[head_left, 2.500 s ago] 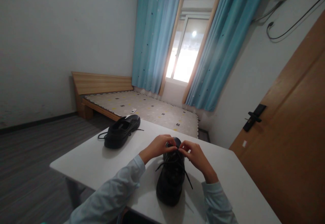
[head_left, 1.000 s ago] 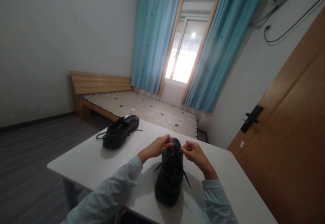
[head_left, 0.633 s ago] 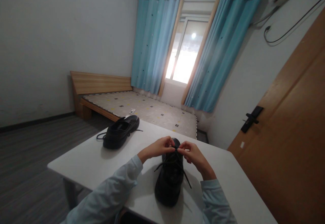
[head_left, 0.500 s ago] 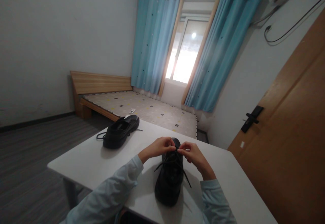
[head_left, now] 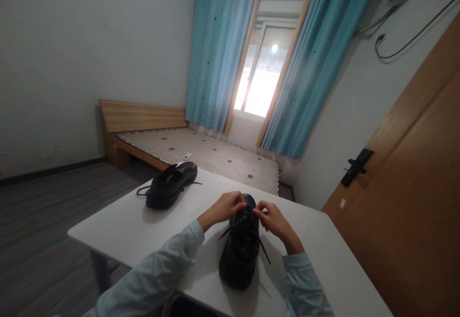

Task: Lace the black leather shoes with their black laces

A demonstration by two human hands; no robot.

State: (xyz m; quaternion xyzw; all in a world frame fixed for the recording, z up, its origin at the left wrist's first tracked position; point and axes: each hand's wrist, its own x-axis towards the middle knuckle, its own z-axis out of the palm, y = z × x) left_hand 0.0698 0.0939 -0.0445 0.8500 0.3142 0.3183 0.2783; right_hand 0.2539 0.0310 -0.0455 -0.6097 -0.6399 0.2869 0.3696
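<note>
A black lace-up shoe (head_left: pixel 237 266) stands on the white table (head_left: pixel 115 230), its heel towards me and its toe pointing away. Its black shoelace (head_left: pixel 265 251) runs across the top, with loose ends hanging down on both sides. My left hand (head_left: pixel 227 207) pinches the lace at the left of the front lacing, thumb against fingers. On the other side, my right hand (head_left: pixel 271 217) pinches it too, with a small gap between the two hands. The bit of lace in each pinch is mostly hidden. A second black shoe (head_left: pixel 161 200) rests at the table's left side, its lace loose.
Beyond the table is a bed (head_left: pixel 215 156) with a patterned mattress and a small white remote (head_left: pixel 187 156) on it. A wooden door (head_left: pixel 402 202) with a black handle stands at the right. Blue curtains (head_left: pixel 221 63) hang beside the window.
My hands have drawn slightly apart, the left moving left and the right moving right, over the front lacing. Both shoes stay in place.
</note>
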